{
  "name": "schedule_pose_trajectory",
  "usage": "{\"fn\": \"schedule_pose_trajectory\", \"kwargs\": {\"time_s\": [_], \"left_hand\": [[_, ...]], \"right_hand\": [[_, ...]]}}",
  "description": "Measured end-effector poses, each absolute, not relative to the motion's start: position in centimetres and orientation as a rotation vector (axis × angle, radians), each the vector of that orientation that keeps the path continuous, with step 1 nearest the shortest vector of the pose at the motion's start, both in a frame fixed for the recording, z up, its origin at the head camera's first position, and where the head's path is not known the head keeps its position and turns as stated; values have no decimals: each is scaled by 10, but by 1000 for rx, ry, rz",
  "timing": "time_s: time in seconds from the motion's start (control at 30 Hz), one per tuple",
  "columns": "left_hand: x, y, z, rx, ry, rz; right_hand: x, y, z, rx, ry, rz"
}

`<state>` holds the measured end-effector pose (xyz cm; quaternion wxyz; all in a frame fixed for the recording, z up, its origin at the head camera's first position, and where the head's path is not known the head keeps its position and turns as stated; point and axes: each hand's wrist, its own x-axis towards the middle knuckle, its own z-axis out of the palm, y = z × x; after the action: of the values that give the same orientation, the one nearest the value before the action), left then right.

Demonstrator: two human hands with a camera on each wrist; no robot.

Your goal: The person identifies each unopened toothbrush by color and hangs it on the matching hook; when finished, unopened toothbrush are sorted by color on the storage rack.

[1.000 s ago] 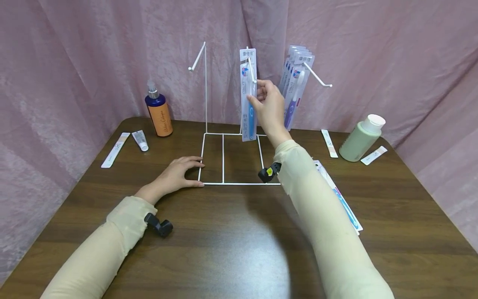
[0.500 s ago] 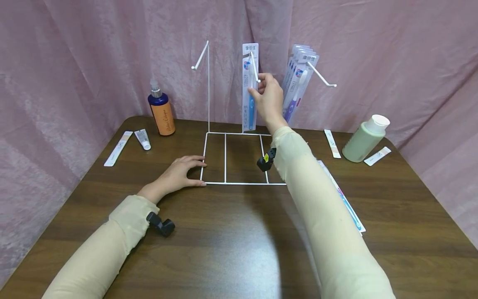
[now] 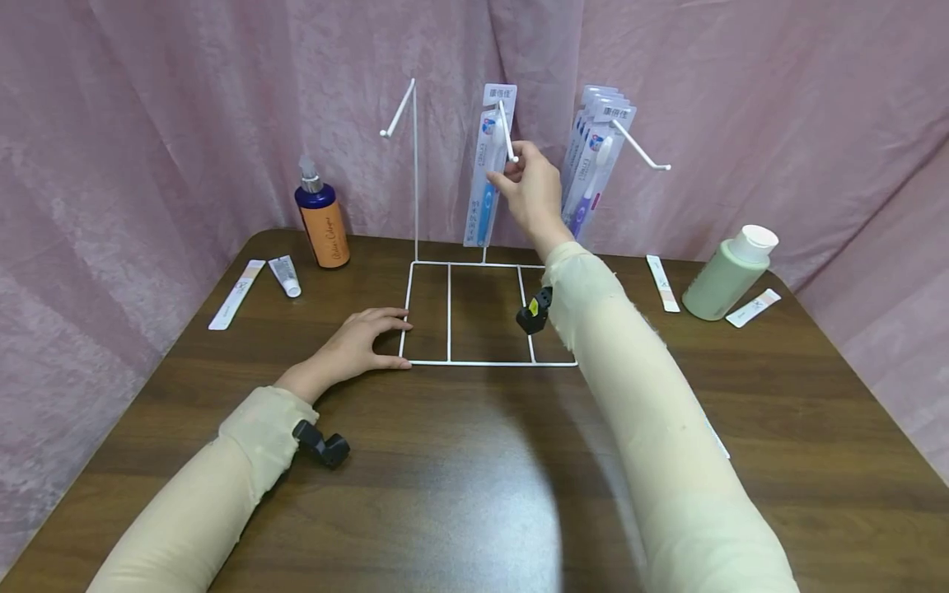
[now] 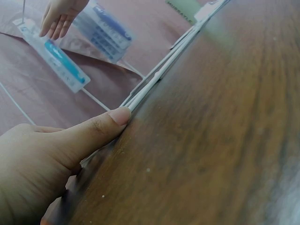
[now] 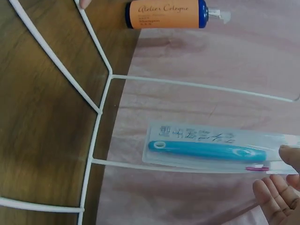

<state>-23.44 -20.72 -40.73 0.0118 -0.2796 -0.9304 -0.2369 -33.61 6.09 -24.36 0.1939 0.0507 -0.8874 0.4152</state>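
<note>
A blue toothbrush in a clear blister pack (image 3: 485, 177) hangs from the middle hook (image 3: 507, 132) of a white wire display rack (image 3: 489, 363). Its lower end tilts left. My right hand (image 3: 535, 189) is at the pack's right edge. In the right wrist view the thumb (image 5: 291, 157) overlaps the pack, while the fingers (image 5: 272, 197) spread loosely below its edge. My left hand (image 3: 356, 342) rests at the rack's front left corner, its thumb (image 4: 119, 116) on the corner and its fingers extended to the left bar.
Several packed toothbrushes (image 3: 593, 156) hang on the right hook; the left hook (image 3: 398, 109) is bare. A blue and orange bottle (image 3: 323, 222), a small tube (image 3: 285, 276) and a white sachet (image 3: 237, 295) lie left. A green bottle (image 3: 726, 276) and two sachets stand right. A pink curtain hangs behind.
The toothbrush pack has risen and moved back along the middle hook, and its lower end has swung left. My right hand went up with it. The left hand stays at the rack's corner.
</note>
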Motion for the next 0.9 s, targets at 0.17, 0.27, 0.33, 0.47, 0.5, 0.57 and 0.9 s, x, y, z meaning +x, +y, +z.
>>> {"fn": "schedule_pose_trajectory", "kwargs": {"time_s": [0.17, 0.27, 0.33, 0.47, 0.5, 0.57, 0.9], "left_hand": [[-233, -209, -406, -859, -2910, -740], [-232, -210, -405, -857, -2920, -738], [-232, -211, -405, -856, -2925, -735], [-232, -212, -404, -849, -2925, -722], [-232, -213, -404, -848, -2922, -718], [-233, -213, -404, -853, -2915, -713], [-234, -209, -407, -866, -2899, -711]], "right_hand": [[-328, 69, -237, 211, -2497, 1130], [-320, 77, -234, 259, -2515, 1109], [-314, 82, -231, 303, -2527, 1095], [-303, 95, -227, 388, -2554, 1053], [-300, 98, -226, 406, -2559, 1042], [-296, 105, -225, 427, -2572, 1012], [-270, 141, -220, 488, -2651, 901]]}}
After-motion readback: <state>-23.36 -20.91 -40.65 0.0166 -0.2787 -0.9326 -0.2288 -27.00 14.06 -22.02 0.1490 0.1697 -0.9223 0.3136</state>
